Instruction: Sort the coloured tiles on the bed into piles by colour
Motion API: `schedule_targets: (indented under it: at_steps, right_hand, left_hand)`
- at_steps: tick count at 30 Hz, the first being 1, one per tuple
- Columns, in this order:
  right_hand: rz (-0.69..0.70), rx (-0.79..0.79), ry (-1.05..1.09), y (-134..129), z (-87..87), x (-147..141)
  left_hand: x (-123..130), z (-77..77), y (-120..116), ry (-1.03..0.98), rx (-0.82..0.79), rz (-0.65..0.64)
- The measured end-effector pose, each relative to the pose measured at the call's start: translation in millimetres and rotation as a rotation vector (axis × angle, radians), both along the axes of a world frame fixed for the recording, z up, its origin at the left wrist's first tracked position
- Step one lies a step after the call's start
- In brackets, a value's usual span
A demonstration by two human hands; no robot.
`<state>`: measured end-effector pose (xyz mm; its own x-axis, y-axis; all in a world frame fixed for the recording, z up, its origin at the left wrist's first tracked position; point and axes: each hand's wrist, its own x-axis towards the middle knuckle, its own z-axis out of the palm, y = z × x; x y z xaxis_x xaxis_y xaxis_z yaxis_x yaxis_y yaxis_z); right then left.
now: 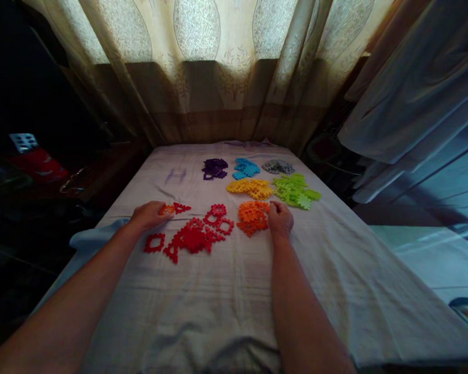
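Note:
My left hand [150, 215] is closed on an orange interlocking tile [167, 210], low over the cloth, with a red triangular tile [181, 208] right beside it. My right hand [281, 218] is curled at the right edge of the orange tile pile [252, 215]; what its fingers hold, if anything, is hidden. Between the hands lies a spread heap of red tiles [194, 237], with notched edges and some open centres. One red square tile [155, 242] rests apart at the heap's left.
Farther back sit piles of purple tiles [214, 169], blue tiles [245, 169], grey tiles [278, 166], yellow tiles [250, 188] and green tiles [295, 190]. A wrinkled pale cloth [218, 296] covers the surface. A light blue cloth [95, 238] lies at its left edge; a curtain [226, 98] hangs behind.

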<state>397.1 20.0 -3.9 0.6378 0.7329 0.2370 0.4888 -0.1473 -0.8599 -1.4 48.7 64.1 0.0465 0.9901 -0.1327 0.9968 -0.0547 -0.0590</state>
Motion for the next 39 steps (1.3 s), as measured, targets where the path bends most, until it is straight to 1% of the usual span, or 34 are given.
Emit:
schedule_targets:
  at_steps: [2, 5, 8, 10, 12, 15, 18, 21, 24, 27, 29, 31, 33, 36, 39]
  right_hand:
    - [0.015, 0.040, 0.003, 0, -0.6, -3]
    - [0.021, 0.047, -0.002, 0, -1.6, -7]
    - [0.005, 0.058, 0.003, 2, -3.6, -7]
    - [-0.003, 0.075, 0.008, 2, -5.2, -7]
    - [-0.005, 0.087, 0.006, 3, -5.8, -7]
    - [-0.009, 0.073, 0.006, 2, -4.1, -8]
    - [-0.013, 0.053, 0.021, 1, -0.6, -9]
    - [-0.007, 0.058, 0.028, 0, 2.1, -10]
    - [-0.003, 0.065, 0.028, 1, 2.6, -8]
    - [-0.007, 0.068, 0.031, 1, 2.0, -6]
    - [-0.005, 0.064, 0.039, 2, 1.8, -6]
    - [0.007, 0.050, 0.045, 2, 2.2, -9]
    - [0.043, 0.042, 0.011, 1, 2.8, -14]
    - [0.127, 0.030, -0.135, -2, 3.2, -27]
    - [0.170, -0.027, -0.281, -8, 2.4, -42]
  left_hand:
    - [0, 2.9, -1, -0.003, 0.006, 0.030]
    - [3, 9.6, -2, -0.045, 0.005, 0.100]
    - [18, 15.6, -3, -0.104, 0.063, 0.109]
    - [40, 18.2, -4, -0.162, 0.132, 0.070]
    - [72, 20.3, -7, -0.242, 0.165, -0.026]
    - [127, 23.5, -12, -0.346, 0.160, -0.176]
    - [176, 24.2, -17, -0.378, 0.136, -0.293]
    - [209, 19.2, -20, -0.385, 0.111, -0.356]
    - [228, 11.2, -22, -0.383, 0.088, -0.386]
    - [232, 5.0, -22, -0.415, 0.078, -0.423]
    - [225, 2.3, -22, -0.435, 0.079, -0.441]
    - [211, -0.2, -22, -0.408, 0.072, -0.437]
    - [193, -3.2, -23, -0.340, 0.043, -0.421]
    - [169, -8.6, -27, -0.258, -0.038, -0.434]
    - [156, -13.0, -36, -0.236, -0.055, -0.459]
